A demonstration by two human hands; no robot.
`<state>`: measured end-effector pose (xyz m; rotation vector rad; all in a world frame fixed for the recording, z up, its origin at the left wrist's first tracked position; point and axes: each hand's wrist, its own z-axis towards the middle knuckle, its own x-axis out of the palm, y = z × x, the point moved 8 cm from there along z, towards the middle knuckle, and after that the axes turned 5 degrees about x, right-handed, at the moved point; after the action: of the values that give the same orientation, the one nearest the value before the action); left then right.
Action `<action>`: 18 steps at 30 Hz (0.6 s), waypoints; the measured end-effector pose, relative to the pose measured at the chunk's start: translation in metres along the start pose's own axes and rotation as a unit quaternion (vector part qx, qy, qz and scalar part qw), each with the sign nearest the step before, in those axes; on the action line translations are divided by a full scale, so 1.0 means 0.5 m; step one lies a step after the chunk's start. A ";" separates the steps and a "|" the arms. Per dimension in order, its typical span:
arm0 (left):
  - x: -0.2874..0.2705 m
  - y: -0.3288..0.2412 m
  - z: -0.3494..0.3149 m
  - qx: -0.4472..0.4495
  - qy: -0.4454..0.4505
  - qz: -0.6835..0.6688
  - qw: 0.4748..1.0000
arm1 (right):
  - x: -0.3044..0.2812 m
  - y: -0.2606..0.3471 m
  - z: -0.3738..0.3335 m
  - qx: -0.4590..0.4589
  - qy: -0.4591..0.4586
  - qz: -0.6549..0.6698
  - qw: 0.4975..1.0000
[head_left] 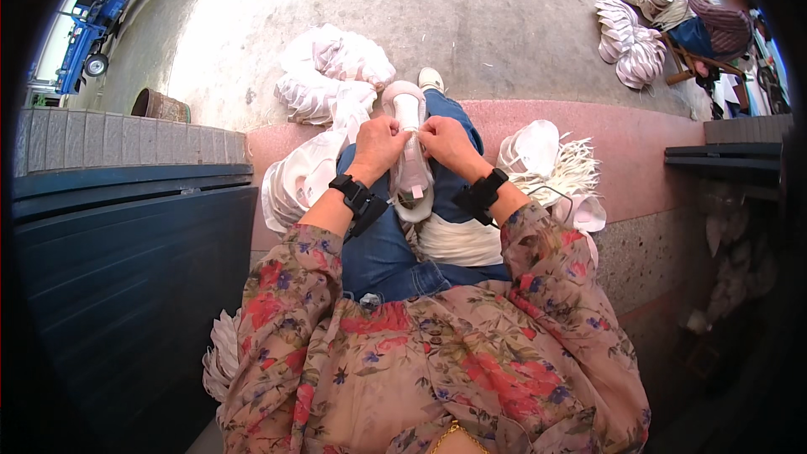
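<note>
A pale pink and white shoe upper [412,172] lies lengthwise between my knees, its rounded toe pointing away from me. My left hand [378,150] is closed in a pinch at its left edge, near the middle opening. From the other side, my right hand [451,148] pinches the right edge at the same height. Whether a lace end is between the fingertips is too small to make out. A bundle of white laces [461,241] lies across my right thigh.
Stacked shoe uppers [336,67] lie on the floor ahead to the left, with more uppers [298,175] beside my left leg. White laces [572,164] hang at my right. Dark door panels [134,286] flank my left. A seated person [714,29] is far right, near other uppers [629,44].
</note>
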<state>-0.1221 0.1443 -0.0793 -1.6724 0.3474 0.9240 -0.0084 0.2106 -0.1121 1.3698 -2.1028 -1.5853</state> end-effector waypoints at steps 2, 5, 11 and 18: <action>-0.002 0.001 0.000 -0.011 -0.004 0.010 1.000 | -0.015 0.043 -0.010 -0.108 -0.060 -0.117 0.985; -0.001 0.001 -0.004 -0.007 0.000 -0.009 1.000 | -0.016 0.070 -0.018 -0.162 -0.096 -0.203 0.961; -0.007 0.002 -0.007 -0.019 0.007 -0.035 0.999 | -0.005 0.059 0.007 -0.079 0.020 -0.137 0.987; -0.008 -0.004 -0.007 -0.003 0.004 0.007 1.000 | 0.001 0.088 -0.014 -0.155 -0.018 -0.205 0.966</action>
<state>-0.1218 0.1408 -0.0747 -1.6807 0.3617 0.9302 -0.0288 0.2063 -0.0729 1.7411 -1.5585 -2.0002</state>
